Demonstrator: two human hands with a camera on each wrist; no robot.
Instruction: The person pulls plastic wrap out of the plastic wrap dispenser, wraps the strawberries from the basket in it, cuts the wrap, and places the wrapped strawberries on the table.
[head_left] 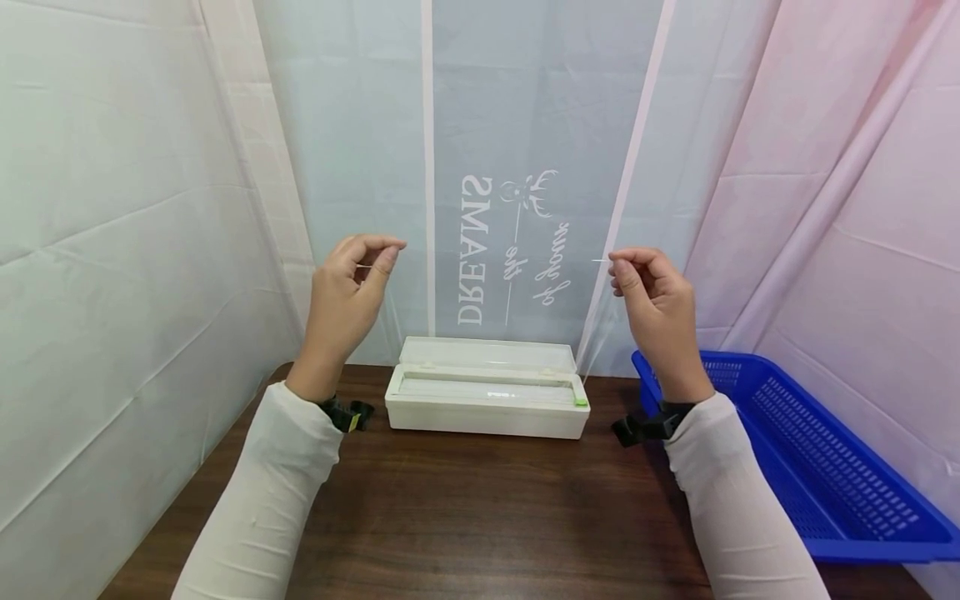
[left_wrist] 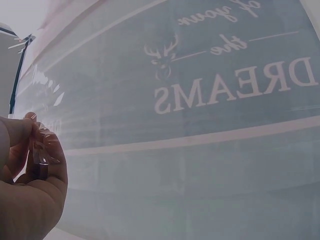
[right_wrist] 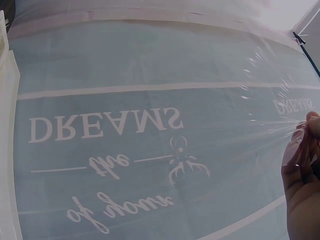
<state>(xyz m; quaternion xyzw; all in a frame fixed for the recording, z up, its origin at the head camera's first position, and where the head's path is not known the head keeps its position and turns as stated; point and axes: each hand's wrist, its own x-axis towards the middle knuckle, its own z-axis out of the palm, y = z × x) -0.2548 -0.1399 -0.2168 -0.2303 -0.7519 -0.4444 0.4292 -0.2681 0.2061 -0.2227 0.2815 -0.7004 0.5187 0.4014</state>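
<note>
A sheet of clear cling film (right_wrist: 272, 122) is stretched between both hands, its creases and glints showing best in the wrist views. My left hand (head_left: 345, 300) pinches one upper corner between thumb and fingers, left of and above the dispenser. Opposite it, my right hand (head_left: 660, 312) pinches the other corner, the film bunched at the fingertips. Below and between them a white cling film dispenser (head_left: 483, 419) sits on the table with its translucent lid (head_left: 487, 354) raised. A green slider (head_left: 581, 402) is at its right end. Faint film edges run down towards the dispenser.
A blue perforated basket (head_left: 862, 550) stands on the right, partly behind the right forearm. The brown wooden table (head_left: 487, 517) meets a grey-blue printed curtain (head_left: 480, 108) at the back. Pale cloth (head_left: 112, 250) hangs on the left side, pinkish cloth on the right.
</note>
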